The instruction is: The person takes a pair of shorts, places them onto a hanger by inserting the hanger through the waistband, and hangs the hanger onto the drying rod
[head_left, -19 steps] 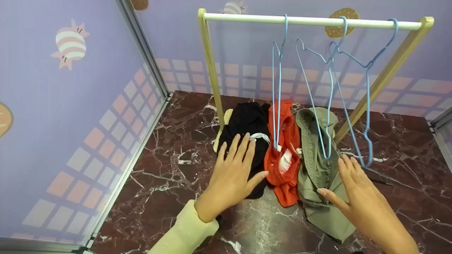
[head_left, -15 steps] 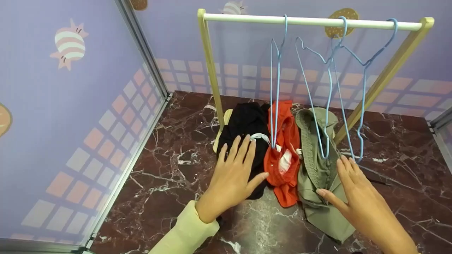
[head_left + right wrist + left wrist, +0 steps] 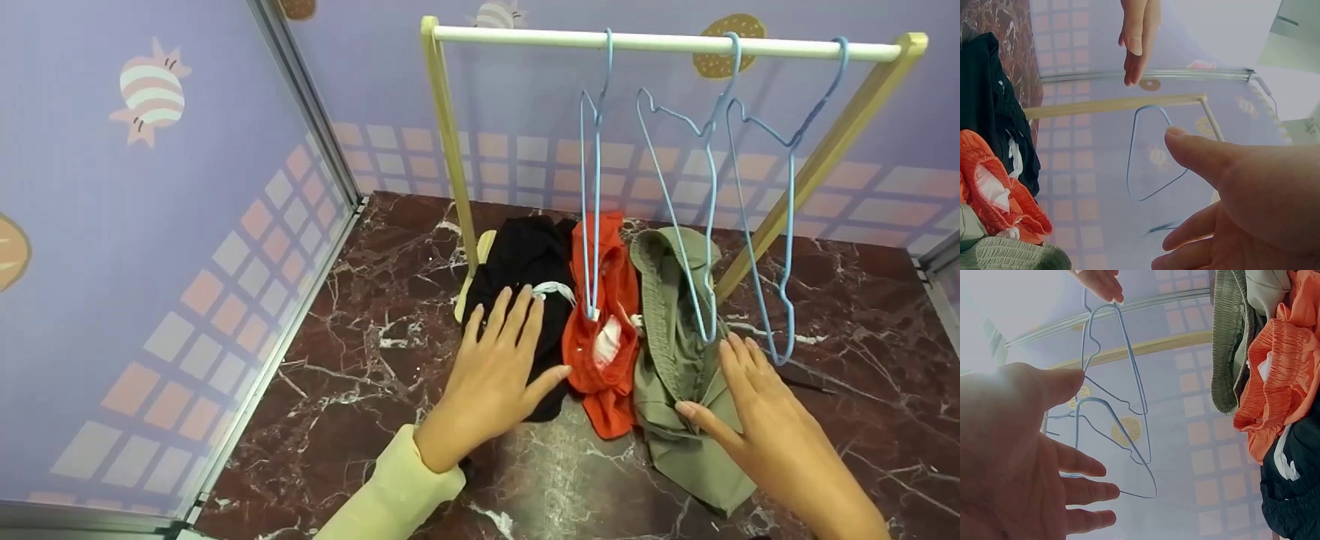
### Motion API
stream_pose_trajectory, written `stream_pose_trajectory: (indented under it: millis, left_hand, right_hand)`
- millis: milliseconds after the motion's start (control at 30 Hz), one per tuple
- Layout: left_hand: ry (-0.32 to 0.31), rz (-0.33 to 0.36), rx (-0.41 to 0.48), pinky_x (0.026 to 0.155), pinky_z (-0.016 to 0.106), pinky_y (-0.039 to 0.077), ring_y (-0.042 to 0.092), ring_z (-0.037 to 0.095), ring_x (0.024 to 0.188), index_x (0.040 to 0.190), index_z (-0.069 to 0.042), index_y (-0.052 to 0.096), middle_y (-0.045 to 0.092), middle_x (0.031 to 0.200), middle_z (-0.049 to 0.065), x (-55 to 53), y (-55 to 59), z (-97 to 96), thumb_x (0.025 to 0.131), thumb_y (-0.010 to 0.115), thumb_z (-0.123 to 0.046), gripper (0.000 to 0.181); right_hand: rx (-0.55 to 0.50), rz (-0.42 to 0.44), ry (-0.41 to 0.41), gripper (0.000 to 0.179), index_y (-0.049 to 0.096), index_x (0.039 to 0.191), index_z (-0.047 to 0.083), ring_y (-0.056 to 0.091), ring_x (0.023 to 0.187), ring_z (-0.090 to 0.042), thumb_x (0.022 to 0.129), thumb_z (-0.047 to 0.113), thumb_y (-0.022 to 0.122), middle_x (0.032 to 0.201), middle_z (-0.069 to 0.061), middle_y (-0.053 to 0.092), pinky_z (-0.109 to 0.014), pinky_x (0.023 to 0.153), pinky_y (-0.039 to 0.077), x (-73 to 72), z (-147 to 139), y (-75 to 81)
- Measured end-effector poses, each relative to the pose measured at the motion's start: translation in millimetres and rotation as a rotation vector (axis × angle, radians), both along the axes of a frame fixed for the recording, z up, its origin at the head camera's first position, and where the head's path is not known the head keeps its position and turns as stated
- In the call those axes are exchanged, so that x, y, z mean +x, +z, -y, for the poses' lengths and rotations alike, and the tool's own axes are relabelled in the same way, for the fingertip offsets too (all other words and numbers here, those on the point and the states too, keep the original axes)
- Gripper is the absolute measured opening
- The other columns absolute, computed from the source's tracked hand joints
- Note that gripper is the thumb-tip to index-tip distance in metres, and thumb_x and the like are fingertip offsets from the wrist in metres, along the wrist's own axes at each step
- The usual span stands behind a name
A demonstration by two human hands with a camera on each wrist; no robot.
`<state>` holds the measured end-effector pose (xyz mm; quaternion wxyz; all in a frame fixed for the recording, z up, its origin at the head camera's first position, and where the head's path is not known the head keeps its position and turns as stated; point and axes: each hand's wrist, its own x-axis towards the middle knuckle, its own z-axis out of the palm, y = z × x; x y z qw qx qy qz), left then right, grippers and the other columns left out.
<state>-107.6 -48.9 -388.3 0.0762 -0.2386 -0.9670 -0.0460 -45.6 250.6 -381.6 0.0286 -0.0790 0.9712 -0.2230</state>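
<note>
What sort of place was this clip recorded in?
Probably a small staged booth rather than a lived-in room, though that is a guess: printed wall panels meet at metal framing, and a wooden-legged rack with blue hangers stands by clothes on a marbled surface.

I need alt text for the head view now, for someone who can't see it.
A person's left hand and right hand are held out open, holding nothing. A black garment, a red garment and an olive garment lie side by side, left to right, on a dark marbled surface. Three blue hangers hang bare from a white rail with wooden posts.
</note>
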Motion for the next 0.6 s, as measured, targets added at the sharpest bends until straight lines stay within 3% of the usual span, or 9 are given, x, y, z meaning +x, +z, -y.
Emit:
stream_pose_trajectory:
  millis: [233,433,600]
  left_hand:
    - [0.010,-0.006,-0.010,0.117,0.053,0.021,0.017,0.029,0.150,0.153,-0.010,0.024,0.019,0.162,0.009,1.7,0.3,-0.8,0.096,0.027,-0.066,0.080]
    - [-0.002,-0.009,0.003,0.117,0.052,0.023,0.017,0.029,0.150,0.153,-0.010,0.025,0.022,0.161,0.009,2.2,-1.9,-2.6,0.097,0.027,-0.066,0.080]
    - [-0.010,0.023,0.017,0.116,0.050,0.026,0.023,0.028,0.148,0.153,-0.011,0.026,0.028,0.159,0.008,2.0,-3.9,-5.1,0.096,0.026,-0.067,0.080]
  right_hand:
    - [0.017,0.104,-0.036,0.098,0.005,0.155,0.004,0.008,0.143,-0.053,0.091,0.064,0.048,0.158,-0.030,0.006,-0.072,0.103,0.018,-0.9,-3,0.5]
    - [-0.027,0.110,-0.040,0.095,0.007,0.155,0.006,0.004,0.145,-0.049,0.092,0.061,0.050,0.159,-0.029,0.003,-0.073,0.103,0.018,0.9,-7,-2.0]
    - [-0.041,0.101,-0.054,0.091,0.009,0.156,0.011,0.011,0.143,-0.052,0.092,0.059,0.051,0.159,-0.027,0.005,-0.075,0.099,0.020,2.7,-11,-5.9]
